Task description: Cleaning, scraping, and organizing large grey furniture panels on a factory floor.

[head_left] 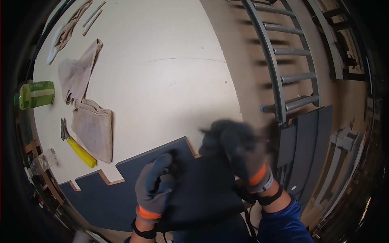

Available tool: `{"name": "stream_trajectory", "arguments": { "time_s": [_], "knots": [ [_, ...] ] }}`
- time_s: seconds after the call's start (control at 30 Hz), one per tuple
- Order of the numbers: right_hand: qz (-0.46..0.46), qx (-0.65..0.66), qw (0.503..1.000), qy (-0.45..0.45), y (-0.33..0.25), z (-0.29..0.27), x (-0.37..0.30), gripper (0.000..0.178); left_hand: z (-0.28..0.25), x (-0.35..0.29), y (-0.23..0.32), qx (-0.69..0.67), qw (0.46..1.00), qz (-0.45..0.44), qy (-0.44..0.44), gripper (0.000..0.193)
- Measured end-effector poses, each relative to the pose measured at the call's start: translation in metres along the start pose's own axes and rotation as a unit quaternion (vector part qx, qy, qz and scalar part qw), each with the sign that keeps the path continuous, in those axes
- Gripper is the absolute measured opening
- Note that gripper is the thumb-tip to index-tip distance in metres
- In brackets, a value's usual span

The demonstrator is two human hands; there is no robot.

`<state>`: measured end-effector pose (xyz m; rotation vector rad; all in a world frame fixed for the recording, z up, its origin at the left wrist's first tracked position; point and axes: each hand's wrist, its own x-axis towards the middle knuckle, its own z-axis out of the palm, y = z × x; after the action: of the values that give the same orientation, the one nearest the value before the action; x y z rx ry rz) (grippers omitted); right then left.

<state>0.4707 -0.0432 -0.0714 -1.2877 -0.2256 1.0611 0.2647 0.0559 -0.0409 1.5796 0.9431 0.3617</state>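
Observation:
A dark grey-blue panel (202,188) with a notched far edge and brown cut sides lies at the near edge of a pale tabletop (162,89). My left hand (156,182), in a grey and blue glove with an orange cuff, is over the panel's middle. Its fingers are curled in, and whatever they hold, if anything, is hidden. Motion blurs my right hand (239,148), gloved alike, at the panel's far right corner near a notch. Its fingers cannot be made out clearly.
Left on the table are folded cloths (95,129), a scraper with a yellow handle (81,152), a green container (37,94) and thin sticks (93,19). A clear bottle (43,162) is at the left edge. On the right stand a roller conveyor (289,52) and dark panels (306,137).

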Motion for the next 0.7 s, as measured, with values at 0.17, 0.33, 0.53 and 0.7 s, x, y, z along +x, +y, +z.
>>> {"name": "stream_trajectory", "arguments": {
  "time_s": [0.17,0.33,0.53,0.7],
  "knots": [
    [0.071,0.048,0.996,-0.035,-0.019,0.013,-0.026,0.022,0.009,0.008,0.027,0.061,0.996,0.060,0.002,0.049],
    [0.056,0.086,0.991,-0.088,-0.033,0.017,-0.034,0.033,0.005,0.007,0.049,0.103,0.991,0.088,0.019,0.051],
    [-0.193,-0.156,0.953,-0.173,-0.054,0.022,-0.050,0.043,-0.002,0.002,0.063,0.155,0.977,0.139,0.052,0.049],
    [-0.352,-0.300,0.874,-0.147,-0.063,0.034,-0.046,0.037,-0.003,-0.004,0.070,0.194,0.967,0.157,0.060,0.051]
  ]
}}
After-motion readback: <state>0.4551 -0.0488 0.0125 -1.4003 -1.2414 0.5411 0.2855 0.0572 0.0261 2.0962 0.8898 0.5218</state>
